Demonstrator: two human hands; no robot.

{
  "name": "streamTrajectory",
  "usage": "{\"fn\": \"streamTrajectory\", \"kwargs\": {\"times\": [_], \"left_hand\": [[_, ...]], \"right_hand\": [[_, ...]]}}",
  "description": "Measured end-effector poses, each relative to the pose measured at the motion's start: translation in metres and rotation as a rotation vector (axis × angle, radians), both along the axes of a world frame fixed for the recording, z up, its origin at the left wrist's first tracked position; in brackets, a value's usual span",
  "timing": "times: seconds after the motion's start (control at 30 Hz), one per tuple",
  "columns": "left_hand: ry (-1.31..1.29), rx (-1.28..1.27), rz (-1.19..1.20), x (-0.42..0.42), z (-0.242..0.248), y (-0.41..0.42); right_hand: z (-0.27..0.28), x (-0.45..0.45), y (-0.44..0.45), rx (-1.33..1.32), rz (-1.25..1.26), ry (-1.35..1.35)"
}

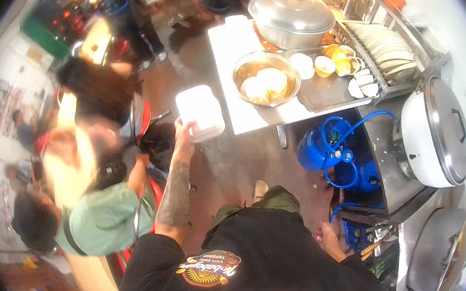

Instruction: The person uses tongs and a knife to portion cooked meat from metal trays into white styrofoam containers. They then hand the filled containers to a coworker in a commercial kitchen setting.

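Note:
My left hand [184, 130] is stretched forward at waist height and grips a white lidded takeaway container [200, 109] by its near edge. The container is held above the floor, left of a white-topped table [246, 119]. On that table a steel bowl [237, 77] holds pale rounded items, too overexposed to identify. Low at my right side hangs my right hand [328, 239], blurred, with its fingers partly hidden. It is nearest to the dark stand with the blue hose, and I see no object in it.
Blue gas cylinders [312, 148] stand under the counter, below a large white rice cooker [430, 133]. A big lidded pot [293, 16], cups [324, 66] and a plate rack [395, 84] occupy the back. Seated people [106, 217] line the left; a large pot [434, 250] sits right.

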State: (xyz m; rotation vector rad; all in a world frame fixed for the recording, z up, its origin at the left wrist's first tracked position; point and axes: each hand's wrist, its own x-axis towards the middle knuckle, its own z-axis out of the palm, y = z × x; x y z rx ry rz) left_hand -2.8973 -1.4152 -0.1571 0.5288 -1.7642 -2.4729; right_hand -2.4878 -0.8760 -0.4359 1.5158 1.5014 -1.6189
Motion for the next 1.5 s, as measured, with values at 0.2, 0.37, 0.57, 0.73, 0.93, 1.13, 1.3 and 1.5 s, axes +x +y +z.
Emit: {"fn": "streamTrajectory", "kwargs": {"times": [0.2,0.37,0.57,0.73,0.93,1.13,1.3,1.5], "left_hand": [[0.066,0.028,-0.119,-0.249,0.017,0.004],[0.046,-0.066,-0.208,-0.435,0.016,0.047],[-0.010,-0.082,-0.337,-0.549,-0.010,0.095],[-0.053,-0.330,-0.311,-0.552,-0.033,0.115],[-0.047,-0.330,-0.314,-0.549,-0.041,0.110],[-0.147,-0.097,-0.334,-0.545,-0.067,0.078],[0.000,-0.299,-0.471,-0.453,-0.034,0.052],[0.547,-0.300,-1.022,-0.213,0.096,0.161]], "right_hand": [[0.087,-0.209,-0.073,0.026,0.041,0.387],[0.113,-0.249,-0.090,0.294,-0.054,0.487],[0.081,-0.183,-0.183,0.246,-0.548,0.133],[0.094,-0.184,-0.293,0.049,-0.598,-0.094],[0.125,-0.205,-0.340,0.062,-0.566,0.015],[0.140,-0.203,-0.323,0.170,-0.698,-0.039],[0.124,-0.167,-0.321,0.174,-0.829,0.018],[0.032,-0.061,-0.353,0.082,-0.800,0.206]]}}
